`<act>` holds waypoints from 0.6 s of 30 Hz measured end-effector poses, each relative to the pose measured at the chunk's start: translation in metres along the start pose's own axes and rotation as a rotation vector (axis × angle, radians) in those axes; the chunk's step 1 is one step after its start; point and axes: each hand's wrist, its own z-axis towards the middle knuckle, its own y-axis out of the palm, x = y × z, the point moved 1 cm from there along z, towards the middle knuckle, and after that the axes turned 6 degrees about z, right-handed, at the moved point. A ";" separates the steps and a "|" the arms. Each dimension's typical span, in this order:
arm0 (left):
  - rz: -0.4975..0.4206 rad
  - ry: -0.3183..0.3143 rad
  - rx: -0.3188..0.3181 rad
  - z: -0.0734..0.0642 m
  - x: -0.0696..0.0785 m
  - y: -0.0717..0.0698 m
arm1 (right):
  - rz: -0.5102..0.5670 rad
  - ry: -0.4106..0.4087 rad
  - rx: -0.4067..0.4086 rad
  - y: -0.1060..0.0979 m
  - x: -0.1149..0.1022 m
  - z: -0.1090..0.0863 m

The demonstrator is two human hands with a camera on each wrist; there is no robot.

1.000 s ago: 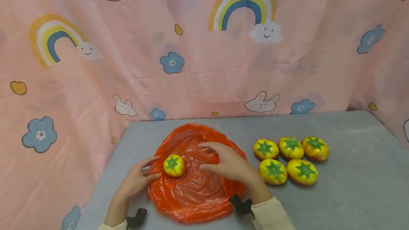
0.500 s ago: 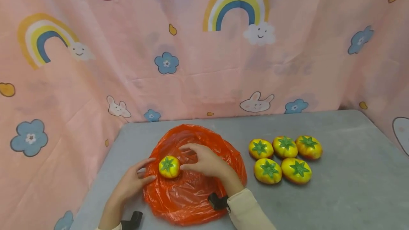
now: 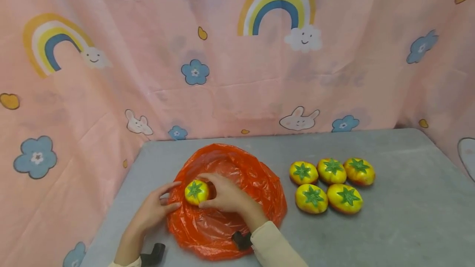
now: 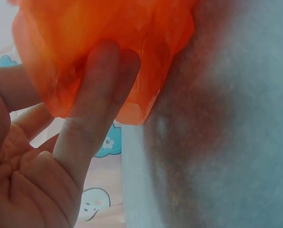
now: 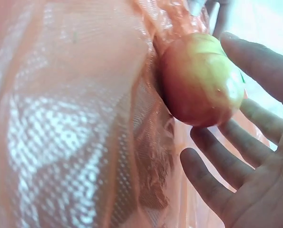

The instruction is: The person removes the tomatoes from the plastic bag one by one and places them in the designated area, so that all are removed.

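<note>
A yellow toy persimmon (image 3: 196, 193) with a green star-shaped calyx sits on the left part of a crumpled orange-red plastic bag (image 3: 222, 234). My right hand (image 3: 224, 195) reaches over the bag, thumb and fingers spread around the persimmon's right side. In the right wrist view its reddish underside (image 5: 198, 85) shows, fingertips right at the surface and fingers loosely extended. At the bag's left edge my left hand (image 3: 152, 209) has its fingers spread and relaxed. Seen from the left wrist, its fingers (image 4: 96, 99) touch the thin plastic (image 4: 146, 42).
Several more persimmons (image 3: 311, 198) sit in two rows on the grey table (image 3: 400, 201), right of the bag. A pink patterned curtain (image 3: 230, 94) hangs behind the table and along its sides. Black camera mounts (image 3: 153, 254) are strapped at both wrists.
My right hand has moved left across the bag to the persimmon, its fingers now around the right side. The left hand stays at the bag's edge. The view has shifted slightly.
</note>
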 end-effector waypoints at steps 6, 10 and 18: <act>-0.005 0.044 -0.012 0.005 -0.002 0.004 | 0.014 0.017 0.015 0.001 0.006 0.001; -0.030 0.037 -0.022 0.007 -0.002 0.008 | 0.033 0.027 0.019 0.000 0.009 0.001; -0.033 0.016 -0.012 0.003 -0.004 0.002 | 0.013 0.030 0.013 0.007 0.006 0.008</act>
